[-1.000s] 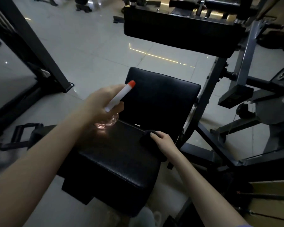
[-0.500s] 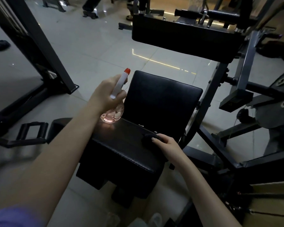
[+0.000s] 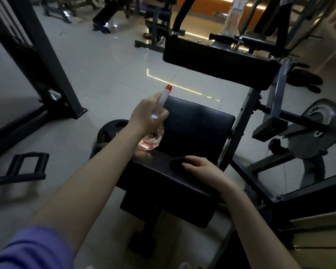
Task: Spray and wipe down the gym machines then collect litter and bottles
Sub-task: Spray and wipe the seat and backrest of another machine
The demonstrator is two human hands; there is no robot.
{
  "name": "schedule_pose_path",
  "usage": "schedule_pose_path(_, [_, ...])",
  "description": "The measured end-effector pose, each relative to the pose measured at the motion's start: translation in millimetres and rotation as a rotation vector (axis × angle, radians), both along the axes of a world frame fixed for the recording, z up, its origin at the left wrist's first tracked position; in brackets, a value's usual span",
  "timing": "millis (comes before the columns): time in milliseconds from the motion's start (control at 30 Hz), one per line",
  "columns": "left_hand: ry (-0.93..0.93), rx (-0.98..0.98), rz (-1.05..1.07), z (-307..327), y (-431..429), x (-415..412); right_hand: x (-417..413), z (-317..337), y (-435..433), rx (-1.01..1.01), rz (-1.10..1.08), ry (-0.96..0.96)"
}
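Note:
My left hand (image 3: 146, 115) grips a spray bottle (image 3: 157, 121) with a white head, a red nozzle tip and a clear round body holding pinkish liquid. It hangs over the left edge of the machine's black padded seat (image 3: 196, 129). The red tip points up and away, toward the upper black pad (image 3: 217, 65). My right hand (image 3: 204, 169) holds a dark cloth (image 3: 177, 162) down on the seat's near pad (image 3: 155, 175), fingers curled over it. Most of the cloth is hidden under my hand.
The machine's grey steel frame (image 3: 244, 123) and cam wheel (image 3: 318, 131) stand to the right. A black weight plate (image 3: 113, 131) lies on the tiled floor left of the seat. A black handle attachment (image 3: 25, 167) and a dark rack upright (image 3: 47, 55) stand further left.
The view has tilted up and pulled back, showing more of the gym behind. My left hand has raised the bottle so its tip points more upward. My right hand stays on the cloth.

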State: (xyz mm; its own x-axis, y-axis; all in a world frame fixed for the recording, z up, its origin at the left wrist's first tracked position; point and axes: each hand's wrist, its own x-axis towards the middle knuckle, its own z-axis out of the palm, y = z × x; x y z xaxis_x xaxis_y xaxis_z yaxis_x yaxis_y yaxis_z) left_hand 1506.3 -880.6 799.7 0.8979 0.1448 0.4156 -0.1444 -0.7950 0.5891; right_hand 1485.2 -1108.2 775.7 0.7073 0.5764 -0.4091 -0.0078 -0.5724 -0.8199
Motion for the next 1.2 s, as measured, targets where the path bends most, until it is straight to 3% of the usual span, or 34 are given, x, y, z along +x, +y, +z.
schedule_pose_path(200, [-0.158, -0.164, -0.133, 41, 58, -22, -34, 40, 32, -0.121, -0.072, -0.133])
schedule_pose_path(367, [-0.223, -0.028, -0.044, 52, 125, -68, -60, 55, 90, -0.157, -0.211, -0.200])
schedule_pose_path(533, [-0.037, 0.090, -0.016, 23, 197, -119, -72, 65, 164, -0.163, -0.236, -0.262])
schedule_pose_path(833, [0.135, -0.209, 0.178, -33, 257, -219, -74, 58, 267, -0.195, -0.160, -0.396])
schedule_pose_path(967, [0.251, -0.328, 0.298, -53, 289, -237, -66, 37, 325, -0.067, -0.184, -0.257])
schedule_pose_path(1200, [0.282, -0.368, 0.484, -65, 355, -244, -53, -13, 446, 0.091, -0.246, 0.288])
